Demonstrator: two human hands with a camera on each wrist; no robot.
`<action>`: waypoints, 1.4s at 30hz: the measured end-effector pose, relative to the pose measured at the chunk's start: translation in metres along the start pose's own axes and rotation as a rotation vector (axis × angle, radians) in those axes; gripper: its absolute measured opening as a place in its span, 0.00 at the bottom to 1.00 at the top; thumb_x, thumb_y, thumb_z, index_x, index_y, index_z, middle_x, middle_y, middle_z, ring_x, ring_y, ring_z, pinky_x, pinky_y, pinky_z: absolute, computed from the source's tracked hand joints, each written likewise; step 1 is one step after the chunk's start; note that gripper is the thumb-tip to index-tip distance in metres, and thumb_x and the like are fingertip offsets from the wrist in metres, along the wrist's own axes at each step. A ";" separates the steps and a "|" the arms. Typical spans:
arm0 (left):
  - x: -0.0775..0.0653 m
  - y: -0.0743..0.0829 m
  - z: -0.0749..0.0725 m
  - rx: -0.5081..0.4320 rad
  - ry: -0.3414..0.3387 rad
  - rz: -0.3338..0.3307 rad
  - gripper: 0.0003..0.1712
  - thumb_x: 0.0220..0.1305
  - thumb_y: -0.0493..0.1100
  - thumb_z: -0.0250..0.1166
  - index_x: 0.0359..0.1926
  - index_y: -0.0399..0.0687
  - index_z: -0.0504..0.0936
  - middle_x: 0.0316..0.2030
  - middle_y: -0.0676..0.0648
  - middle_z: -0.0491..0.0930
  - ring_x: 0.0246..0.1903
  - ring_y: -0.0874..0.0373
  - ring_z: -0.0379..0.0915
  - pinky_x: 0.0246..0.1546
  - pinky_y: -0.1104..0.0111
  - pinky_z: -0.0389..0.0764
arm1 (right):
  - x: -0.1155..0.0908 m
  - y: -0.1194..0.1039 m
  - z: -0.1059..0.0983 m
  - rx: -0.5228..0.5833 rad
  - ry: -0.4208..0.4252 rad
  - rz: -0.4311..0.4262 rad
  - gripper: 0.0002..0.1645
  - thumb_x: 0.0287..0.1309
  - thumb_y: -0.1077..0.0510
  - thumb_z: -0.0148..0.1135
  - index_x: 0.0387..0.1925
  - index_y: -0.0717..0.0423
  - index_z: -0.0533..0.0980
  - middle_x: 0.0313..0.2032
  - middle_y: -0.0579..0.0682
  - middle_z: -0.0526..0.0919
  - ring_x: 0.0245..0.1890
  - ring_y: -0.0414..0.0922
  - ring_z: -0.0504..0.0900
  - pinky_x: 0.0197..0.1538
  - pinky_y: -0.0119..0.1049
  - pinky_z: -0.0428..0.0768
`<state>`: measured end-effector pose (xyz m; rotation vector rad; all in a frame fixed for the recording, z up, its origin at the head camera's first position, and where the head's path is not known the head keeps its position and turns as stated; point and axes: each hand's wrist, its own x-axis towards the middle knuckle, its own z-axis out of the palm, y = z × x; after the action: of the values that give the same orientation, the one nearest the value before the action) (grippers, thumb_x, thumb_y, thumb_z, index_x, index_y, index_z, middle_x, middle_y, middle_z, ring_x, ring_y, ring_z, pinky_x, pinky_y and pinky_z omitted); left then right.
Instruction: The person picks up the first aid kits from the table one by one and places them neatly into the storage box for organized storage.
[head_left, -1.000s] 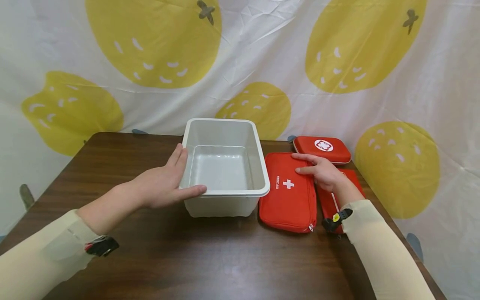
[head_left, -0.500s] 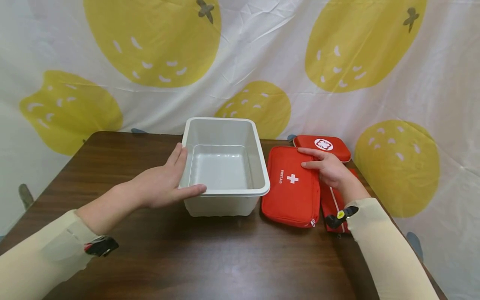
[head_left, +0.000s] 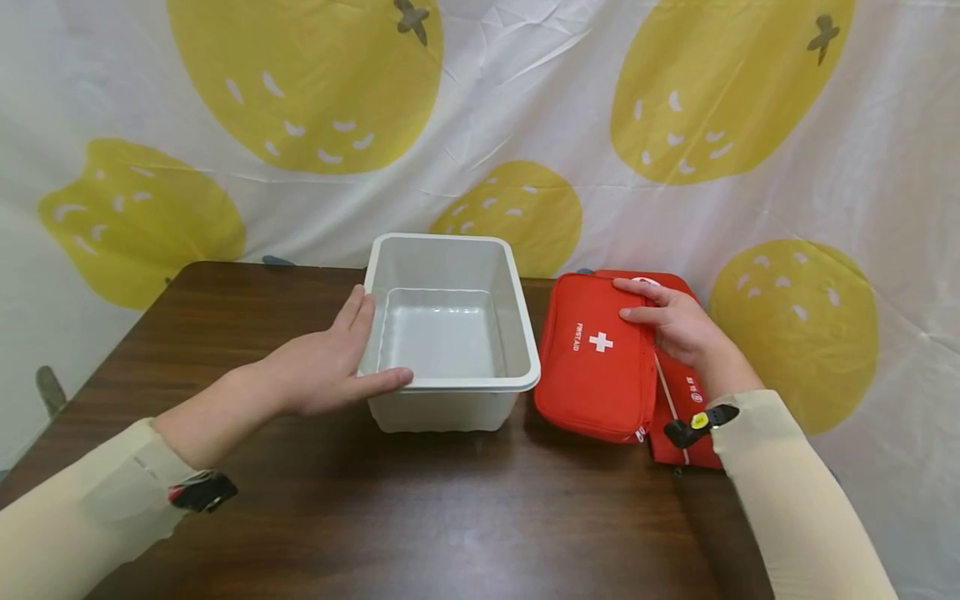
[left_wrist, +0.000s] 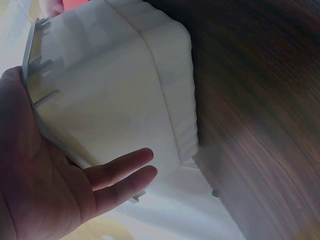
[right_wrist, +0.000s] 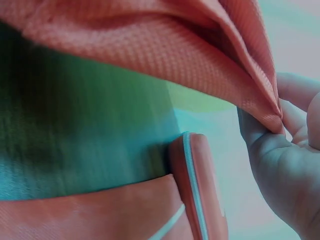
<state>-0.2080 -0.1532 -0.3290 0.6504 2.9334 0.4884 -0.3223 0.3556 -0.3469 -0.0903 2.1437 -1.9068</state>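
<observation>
In the head view my right hand [head_left: 678,329] pinches the right edge of a red first-aid pouch [head_left: 596,387] marked with a white cross and lettering. The right wrist view has the pouch [right_wrist: 150,45] raised above the table, its fabric folded where the thumb and fingers meet. A light grey plastic tub [head_left: 442,411] stands upright just left of the pouch, with nothing inside. Against its left side rests my left hand [head_left: 326,362], the thumb along the front rim. Two straight fingers [left_wrist: 120,167] lie alongside the tub's outer wall in the left wrist view.
Behind the right hand sits a red zipped case [head_left: 678,286], partly hidden. Nearer lies a flat red pouch [head_left: 678,421] with a white stripe, partly covered by the hand and raised pouch. A lemon-print cloth [head_left: 480,100] hangs behind the brown wooden table [head_left: 420,517].
The right hand has lifted the first-aid pouch off the table and shifted it slightly right and away, covering more of the red case. The left hand and tub have stayed put.
</observation>
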 end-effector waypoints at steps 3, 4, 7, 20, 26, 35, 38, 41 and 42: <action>0.000 0.000 0.000 -0.004 0.000 -0.001 0.72 0.74 0.81 0.54 0.87 0.29 0.34 0.88 0.29 0.29 0.65 0.30 0.82 0.63 0.42 0.84 | -0.003 -0.007 -0.003 0.037 0.002 -0.003 0.40 0.77 0.60 0.68 0.84 0.48 0.67 0.61 0.43 0.81 0.49 0.40 0.90 0.52 0.36 0.91; 0.000 0.000 0.000 -0.005 0.000 -0.001 0.72 0.74 0.81 0.54 0.87 0.29 0.34 0.88 0.29 0.29 0.66 0.30 0.81 0.63 0.42 0.84 | -0.004 -0.009 -0.004 0.045 0.003 -0.004 0.40 0.76 0.60 0.68 0.84 0.48 0.67 0.60 0.43 0.82 0.49 0.40 0.91 0.52 0.36 0.91; 0.000 0.000 0.000 -0.006 0.000 -0.001 0.72 0.74 0.81 0.54 0.87 0.29 0.34 0.88 0.29 0.28 0.66 0.30 0.81 0.63 0.42 0.83 | -0.007 -0.015 -0.006 0.063 0.003 -0.017 0.40 0.76 0.61 0.67 0.84 0.48 0.67 0.60 0.42 0.82 0.49 0.40 0.91 0.52 0.36 0.91; 0.002 0.001 0.001 -0.010 -0.006 -0.001 0.72 0.74 0.81 0.54 0.87 0.30 0.33 0.88 0.29 0.27 0.64 0.31 0.83 0.62 0.43 0.84 | -0.019 -0.045 -0.016 0.057 0.073 -0.070 0.31 0.75 0.61 0.69 0.74 0.37 0.80 0.58 0.38 0.85 0.47 0.42 0.92 0.48 0.39 0.92; 0.002 0.001 0.001 -0.014 -0.009 0.000 0.72 0.74 0.81 0.54 0.87 0.30 0.33 0.88 0.29 0.27 0.65 0.31 0.82 0.62 0.43 0.84 | -0.025 -0.058 -0.020 0.081 0.082 -0.106 0.28 0.76 0.63 0.67 0.71 0.37 0.83 0.58 0.38 0.86 0.47 0.41 0.92 0.48 0.38 0.92; 0.001 0.001 0.000 -0.010 -0.006 0.000 0.72 0.74 0.80 0.54 0.87 0.29 0.34 0.88 0.29 0.27 0.63 0.31 0.83 0.62 0.43 0.84 | -0.026 -0.082 -0.019 0.122 0.061 -0.159 0.30 0.76 0.65 0.66 0.73 0.40 0.82 0.61 0.39 0.85 0.51 0.40 0.91 0.50 0.35 0.91; 0.000 0.001 0.000 -0.011 -0.004 -0.003 0.72 0.74 0.80 0.54 0.87 0.29 0.34 0.88 0.28 0.28 0.62 0.31 0.84 0.62 0.43 0.84 | -0.024 -0.090 -0.015 0.130 0.052 -0.174 0.30 0.76 0.65 0.66 0.73 0.41 0.81 0.63 0.40 0.83 0.53 0.40 0.90 0.51 0.34 0.91; -0.001 0.001 -0.001 -0.013 -0.002 -0.008 0.71 0.74 0.79 0.55 0.87 0.29 0.34 0.88 0.28 0.28 0.63 0.31 0.84 0.62 0.42 0.84 | -0.021 -0.096 -0.008 0.145 0.043 -0.182 0.31 0.75 0.65 0.66 0.74 0.42 0.80 0.65 0.42 0.81 0.55 0.40 0.89 0.52 0.33 0.90; -0.001 0.001 -0.001 -0.014 -0.003 -0.009 0.71 0.74 0.79 0.55 0.87 0.29 0.34 0.88 0.28 0.28 0.63 0.31 0.83 0.62 0.42 0.84 | -0.020 -0.098 -0.005 0.150 0.043 -0.181 0.31 0.75 0.65 0.67 0.74 0.43 0.80 0.65 0.42 0.81 0.55 0.40 0.89 0.52 0.33 0.90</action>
<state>-0.2065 -0.1535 -0.3277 0.6350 2.9264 0.5062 -0.3171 0.3519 -0.2465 -0.2224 2.0734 -2.1838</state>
